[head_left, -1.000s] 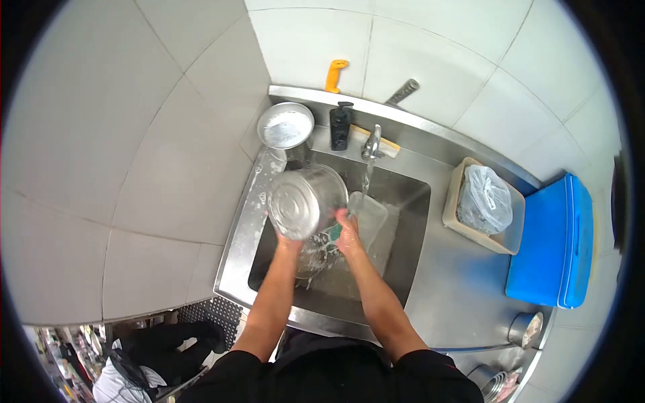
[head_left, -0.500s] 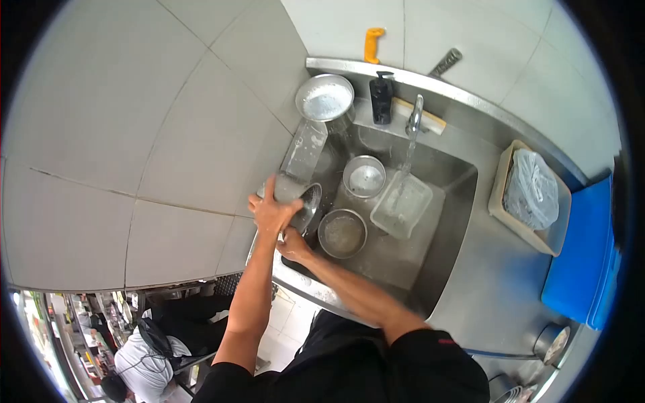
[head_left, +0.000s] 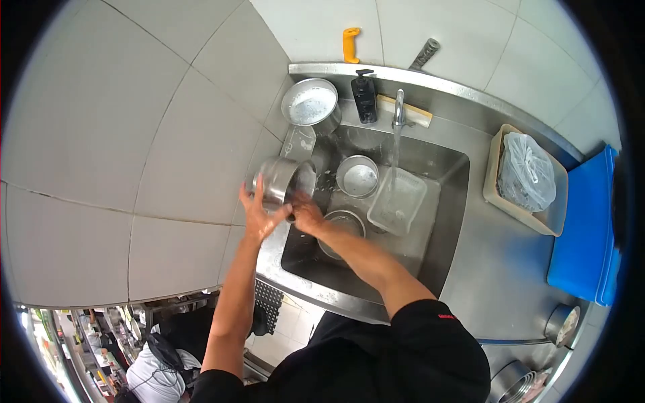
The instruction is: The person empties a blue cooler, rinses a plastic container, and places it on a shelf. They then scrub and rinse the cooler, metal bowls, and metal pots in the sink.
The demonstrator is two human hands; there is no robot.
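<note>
A commercial kitchen's washing corner: steel sink [head_left: 443, 201], running tap [head_left: 398, 111], tiled walls [head_left: 134, 121], stacked pots [head_left: 510, 383].

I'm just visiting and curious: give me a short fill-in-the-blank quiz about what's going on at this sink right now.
1. Both hands, the left hand and the right hand, are on a round ____ pot at the left rim of the sink.
2. Water runs from the tap into a clear ____ container.
3. The handle on the wall above the sink is ____.
4. The big lidded box at the right is ____.

Missing words: metal; plastic; orange; blue
</note>
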